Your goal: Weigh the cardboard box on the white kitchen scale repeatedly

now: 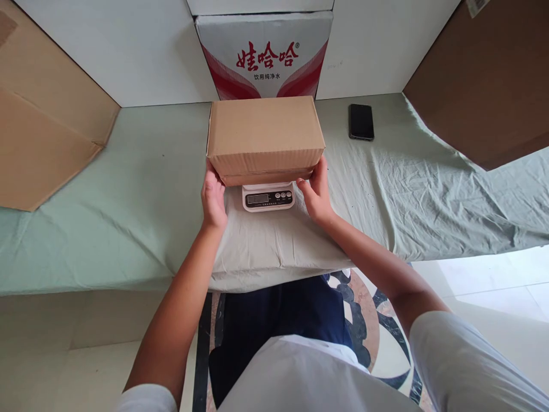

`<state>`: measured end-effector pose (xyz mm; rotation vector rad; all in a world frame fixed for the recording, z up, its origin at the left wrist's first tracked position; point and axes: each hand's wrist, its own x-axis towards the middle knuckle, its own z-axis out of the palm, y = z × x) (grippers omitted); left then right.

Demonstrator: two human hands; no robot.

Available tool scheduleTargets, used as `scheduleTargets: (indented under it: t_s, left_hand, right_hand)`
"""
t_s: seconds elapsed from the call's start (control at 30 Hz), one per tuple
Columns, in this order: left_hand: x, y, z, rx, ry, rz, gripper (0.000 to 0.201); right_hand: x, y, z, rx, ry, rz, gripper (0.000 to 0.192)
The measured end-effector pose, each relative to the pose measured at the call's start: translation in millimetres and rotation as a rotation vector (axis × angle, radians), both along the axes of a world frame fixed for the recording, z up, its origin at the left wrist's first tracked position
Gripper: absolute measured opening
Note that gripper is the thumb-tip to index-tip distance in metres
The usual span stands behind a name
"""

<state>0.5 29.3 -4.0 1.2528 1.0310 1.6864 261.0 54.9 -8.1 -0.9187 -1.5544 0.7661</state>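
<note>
A closed brown cardboard box (266,129) sits over a white digital kitchen scale (269,197). Only the scale's front, with its small display and buttons, shows below the box. My left hand (213,194) grips the box's lower left corner, its fingers partly hidden along the side. At the lower right corner, my right hand (316,190) holds the box with fingers behind and thumb in front. Whether the box rests fully on the scale or is slightly lifted, I cannot tell.
A green cloth (141,200) covers the table. Behind the box stands a white and red carton (266,34). A black phone (361,122) lies at the right. Large cardboard pieces stand at the left (47,114) and right (484,80).
</note>
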Motion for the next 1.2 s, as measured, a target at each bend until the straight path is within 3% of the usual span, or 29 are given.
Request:
scheduleTargets:
  t_s: [0.23, 0.33, 0.6, 1.2]
  left_hand:
    - [-15, 10, 0.4, 0.030, -0.062, -0.018, 0.068]
    - [-16, 12, 0.1, 0.023, 0.007, -0.011, 0.075]
    - [-9, 17, 1.7, -0.012, 0.015, 0.001, 0.087]
    - [-5, 19, 2.5, 0.001, -0.038, -0.012, 0.095]
  right_hand:
    - [17, 17, 2.7, -0.132, 0.179, -0.039, 0.083]
    - [24, 29, -2.1, -0.188, 0.243, -0.087, 0.084]
    - [32, 49, -22.3, -0.182, 0.156, -0.003, 0.080]
    - [21, 33, 0.8, -0.247, 0.306, 0.031, 0.059]
